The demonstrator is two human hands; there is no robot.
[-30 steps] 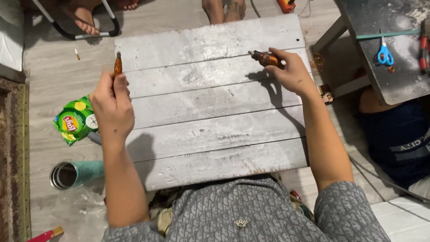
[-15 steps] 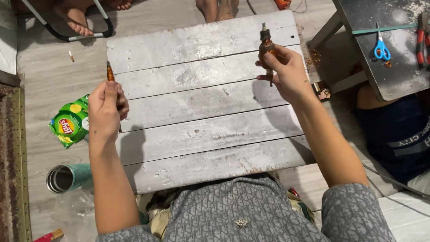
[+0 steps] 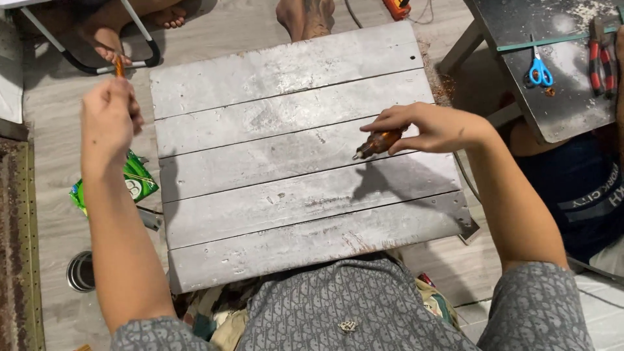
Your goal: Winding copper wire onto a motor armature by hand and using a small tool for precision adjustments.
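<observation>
A grey panel of weathered planks lies in front of me, one edge over my lap. My right hand hovers above the panel's right side, closed around a small brown rotary tool whose tip points left and down at the wood. My left hand is raised off the panel's left edge, fingers closed on a thin orange-brown piece that sticks up out of the fist.
A green snack bag and a metal cup lie on the floor at left. A dark table at upper right carries blue scissors and red pliers. Other people's bare feet are beyond the panel.
My right hand came down and toward me, turning the rotary tool from upright to pointing left over the middle planks. My left hand rose and moved away from the panel with the thin piece.
</observation>
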